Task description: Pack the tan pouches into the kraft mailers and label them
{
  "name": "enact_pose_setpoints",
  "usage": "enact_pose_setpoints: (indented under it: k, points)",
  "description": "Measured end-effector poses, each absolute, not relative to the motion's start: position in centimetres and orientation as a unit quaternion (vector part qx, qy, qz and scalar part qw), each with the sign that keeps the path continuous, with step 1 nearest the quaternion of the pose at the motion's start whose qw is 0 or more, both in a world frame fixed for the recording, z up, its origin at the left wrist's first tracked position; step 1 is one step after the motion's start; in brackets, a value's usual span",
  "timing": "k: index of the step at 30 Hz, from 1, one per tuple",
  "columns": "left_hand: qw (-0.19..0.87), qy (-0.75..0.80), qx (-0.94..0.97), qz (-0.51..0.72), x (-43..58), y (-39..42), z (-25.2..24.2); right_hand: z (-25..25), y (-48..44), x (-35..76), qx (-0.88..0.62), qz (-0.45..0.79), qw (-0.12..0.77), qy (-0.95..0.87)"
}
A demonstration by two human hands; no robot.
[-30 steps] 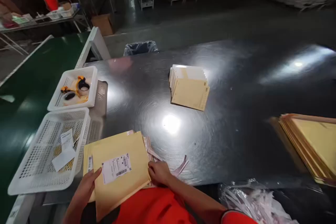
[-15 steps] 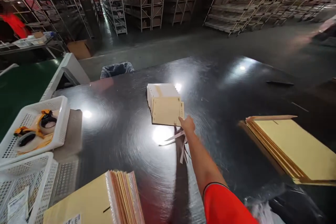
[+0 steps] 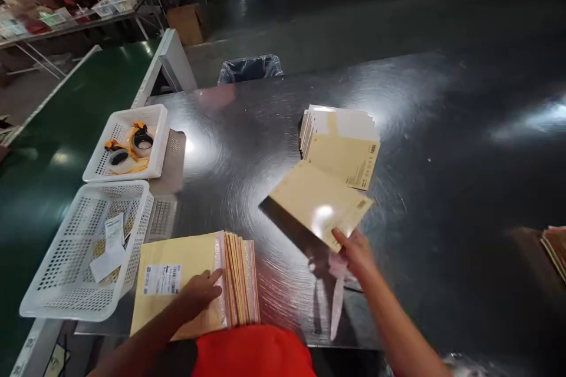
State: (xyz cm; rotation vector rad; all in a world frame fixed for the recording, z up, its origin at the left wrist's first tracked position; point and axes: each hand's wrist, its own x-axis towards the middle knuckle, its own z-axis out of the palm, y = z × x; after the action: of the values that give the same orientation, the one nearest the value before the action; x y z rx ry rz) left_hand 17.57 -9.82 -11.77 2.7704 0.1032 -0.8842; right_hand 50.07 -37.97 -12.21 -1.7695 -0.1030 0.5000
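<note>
My right hand (image 3: 356, 253) grips the near right corner of a thin cream-coloured book (image 3: 321, 203) with a small barcode, tilted above the table. Pale peeled strips (image 3: 337, 300) hang by the same hand. Behind it lies a fanned stack of similar books (image 3: 345, 156), cream on top, white further back. My left hand (image 3: 201, 293) rests on a stack of yellow bubble mailers (image 3: 194, 253), fingers stretched apart towards the clear flap edge. The top mailer carries a white printed label (image 3: 163, 280).
On the left stand a white basket with tape dispensers (image 3: 161, 141) and another basket with papers (image 3: 141, 218). A green conveyor belt (image 3: 110, 70) runs beyond them. A lined bin (image 3: 250, 68) stands past the dark table (image 3: 442, 200). More mailers (image 3: 555, 250) lie far right.
My right hand has lifted a book off the stack and drawn it nearer. My left hand has come into view on the mailers. The view has turned down and left.
</note>
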Motion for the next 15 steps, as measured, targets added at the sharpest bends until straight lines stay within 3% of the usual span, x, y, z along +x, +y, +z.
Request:
enact_pose_setpoints:
  k: [3, 10, 15]
  points:
    - [0.135, 0.016, 0.951, -0.277, 18.8, -10.3, -11.3, -13.3, -36.4, 41.5, -0.698, 0.289, 0.653, -0.052]
    - [0.133, 0.055, 0.97, -0.197, 19.0, -10.5, -9.1, -12.4, -36.9, 35.5, -0.648, 0.437, 0.6, -0.171]
    - [0.15, 0.018, 0.966, -0.209, 18.5, -10.8, -9.6, -11.9, -37.7, 36.6, -0.677, 0.342, 0.641, -0.12]
